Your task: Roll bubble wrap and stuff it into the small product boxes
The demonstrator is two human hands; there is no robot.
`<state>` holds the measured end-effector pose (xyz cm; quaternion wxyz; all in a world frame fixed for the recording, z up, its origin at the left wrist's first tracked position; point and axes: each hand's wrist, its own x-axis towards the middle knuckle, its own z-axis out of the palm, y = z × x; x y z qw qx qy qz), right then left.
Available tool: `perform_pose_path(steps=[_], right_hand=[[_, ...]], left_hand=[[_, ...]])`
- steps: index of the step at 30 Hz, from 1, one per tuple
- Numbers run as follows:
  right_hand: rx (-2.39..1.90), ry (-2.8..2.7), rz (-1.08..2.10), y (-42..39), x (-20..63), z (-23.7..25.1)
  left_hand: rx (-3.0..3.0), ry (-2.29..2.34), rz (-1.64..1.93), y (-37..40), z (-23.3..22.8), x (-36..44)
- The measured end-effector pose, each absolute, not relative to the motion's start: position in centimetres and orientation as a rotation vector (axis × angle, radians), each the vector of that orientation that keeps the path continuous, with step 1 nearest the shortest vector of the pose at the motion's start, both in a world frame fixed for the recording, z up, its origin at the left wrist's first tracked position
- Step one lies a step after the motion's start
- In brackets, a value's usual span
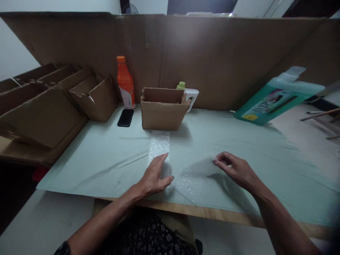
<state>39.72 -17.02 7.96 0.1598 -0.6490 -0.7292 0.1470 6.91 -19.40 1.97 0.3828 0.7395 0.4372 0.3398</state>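
Fingers (160, 160) spread on the left hand (152, 180) and pinching clear film (190, 186) on the right hand (235, 170), I remotely watch a cardboard box (162, 116), a bubble-wrap strip (159, 143) running lengthwise to it from under the nearer left hand.

One orange bottle (126, 85), one teal bottle (273, 101) and one partly hidden lime-capped bottle (191, 91): three. One phone (125, 118). One middle box (164, 116); at left, several other boxes (97, 102), overlapping too much to count. One left hand (155, 176), one right hand (235, 168). Bubble wrap (159, 143) in two stretches, whether joined unclear.
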Motion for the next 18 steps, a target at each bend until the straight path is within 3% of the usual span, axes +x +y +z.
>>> perform_pose_path(steps=[4, 8, 14, 18], right_hand=[[-1.295, -2.187, 0.512, -21.8, 36.5, 15.0], [-1.275, -2.036, 0.402, -22.7, 34.6, 16.9], [-1.3, -2.015, 0.692, -16.5, 27.4, 9.2], [-1.436, -2.237, 0.635, -13.7, 22.8, 3.8]], left_hand=[[1.613, 0.901, 0.768, -21.0, 3.9, 10.0], [1.418, 0.888, 0.758, -26.0, 4.8, 8.4], [1.044, 1.311, 0.948, -29.7, 2.9, 2.3], [1.115, 1.524, 0.909, -29.0, 1.7, 0.1]])
